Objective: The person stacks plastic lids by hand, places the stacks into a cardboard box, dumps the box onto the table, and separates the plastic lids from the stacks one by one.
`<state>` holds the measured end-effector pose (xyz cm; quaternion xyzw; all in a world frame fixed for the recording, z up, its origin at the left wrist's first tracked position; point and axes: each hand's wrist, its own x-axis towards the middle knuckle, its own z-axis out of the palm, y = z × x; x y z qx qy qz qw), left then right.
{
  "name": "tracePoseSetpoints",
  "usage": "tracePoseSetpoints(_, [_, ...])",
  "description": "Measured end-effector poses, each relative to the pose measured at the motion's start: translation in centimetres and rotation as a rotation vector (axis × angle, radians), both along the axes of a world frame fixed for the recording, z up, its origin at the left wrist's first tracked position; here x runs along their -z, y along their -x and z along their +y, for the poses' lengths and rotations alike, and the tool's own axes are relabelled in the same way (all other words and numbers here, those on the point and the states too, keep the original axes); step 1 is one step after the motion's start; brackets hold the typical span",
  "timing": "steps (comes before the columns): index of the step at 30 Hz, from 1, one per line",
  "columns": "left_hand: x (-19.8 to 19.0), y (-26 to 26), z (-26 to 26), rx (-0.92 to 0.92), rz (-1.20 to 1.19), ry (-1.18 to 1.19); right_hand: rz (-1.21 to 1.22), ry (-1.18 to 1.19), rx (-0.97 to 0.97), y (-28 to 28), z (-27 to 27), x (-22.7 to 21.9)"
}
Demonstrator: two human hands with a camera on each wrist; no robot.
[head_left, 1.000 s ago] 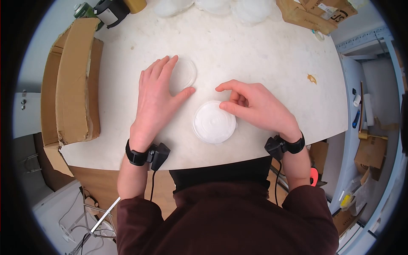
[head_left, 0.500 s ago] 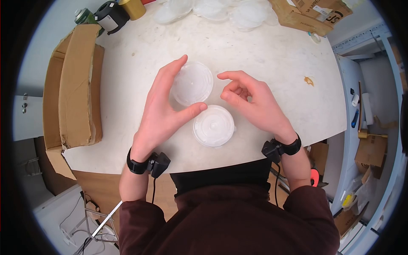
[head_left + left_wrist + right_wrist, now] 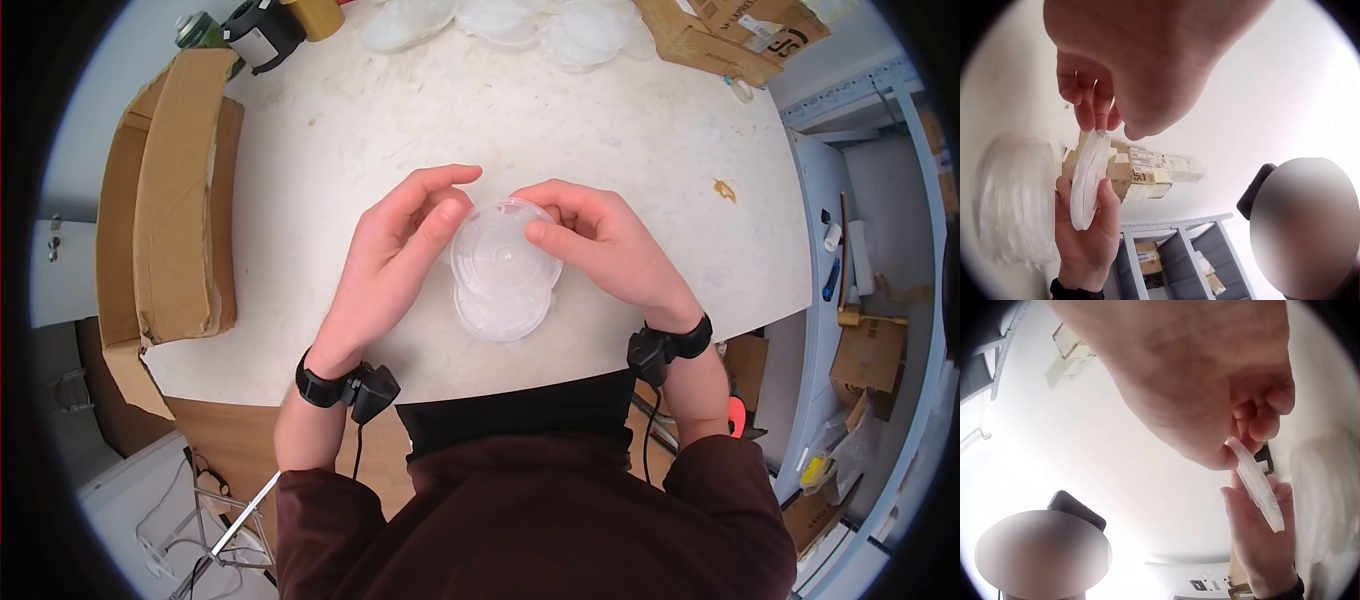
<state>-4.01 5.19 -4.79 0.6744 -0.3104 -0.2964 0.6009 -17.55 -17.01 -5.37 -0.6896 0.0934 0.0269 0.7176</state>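
A round translucent plastic lid point(image 3: 507, 255) is pinched at its right rim between the thumb and fingers of my right hand point(image 3: 615, 250). It tilts up on edge in the left wrist view and overlaps a stack of similar lids point(image 3: 503, 318) in the head view. My left hand point(image 3: 395, 250) is at the lid's left rim, fingers loosely bent, index finger extended above it. Seen from the left wrist, its fingertips are right at the lid's upper edge, with the thumb apart from it. That view also shows the stack point(image 3: 1016, 206) standing on the table from the side.
A long cardboard box point(image 3: 185, 200) stands along the table's left side. At the back are several piles of translucent lids point(image 3: 590, 30), a cardboard box point(image 3: 720, 40), a tape roll point(image 3: 740, 90), a black container point(image 3: 262, 35) and a gold can point(image 3: 315, 15). Shelves point(image 3: 880, 250) stand to the right.
The lid has moved off the table area by my left hand, rightward and nearer my body, over the stack. My right hand has taken hold of its rim; my left fingers have drawn in.
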Motion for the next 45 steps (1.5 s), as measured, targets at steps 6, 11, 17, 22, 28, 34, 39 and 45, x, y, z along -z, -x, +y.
tracePoseSetpoints(6, [0.1, 0.6, -0.2, 0.087, 0.024, -0.049, 0.006, 0.029, -0.019, 0.1, -0.2, -0.9])
tracePoseSetpoints(11, [-1.0, 0.1, 0.2, 0.068, -0.002, -0.11, -0.04, -0.012, 0.034, 0.1, -0.2, -0.4])
tracePoseSetpoints(17, [-1.9, -0.4, 0.5, 0.193, -0.076, -0.246, 0.003, 0.037, 0.053, -0.1, 0.2, -0.3])
tracePoseSetpoints(22, [-2.2, -1.0, 1.0, 0.308, -0.133, -0.296, -0.016, 0.131, 0.002, -0.1, 0.5, 0.6])
tracePoseSetpoints(28, [-2.0, -1.7, 1.4, 0.424, -0.135, -0.377, 0.006, 0.253, -0.027, -0.1, 0.7, 0.0])
tracePoseSetpoints(34, [-1.8, -1.9, 1.6, 0.494, -0.08, -0.448, -0.008, 0.292, -0.012, -0.2, 0.8, 0.3])
tracePoseSetpoints(39, [-1.7, -2.2, 1.6, 0.537, -0.091, -0.465, -0.006, 0.328, -0.028, -0.2, 0.9, 0.3])
tracePoseSetpoints(45, [-2.0, -1.9, 1.4, 0.545, -0.091, -0.474, 0.003, 0.346, -0.044, -0.2, 0.9, 0.1])
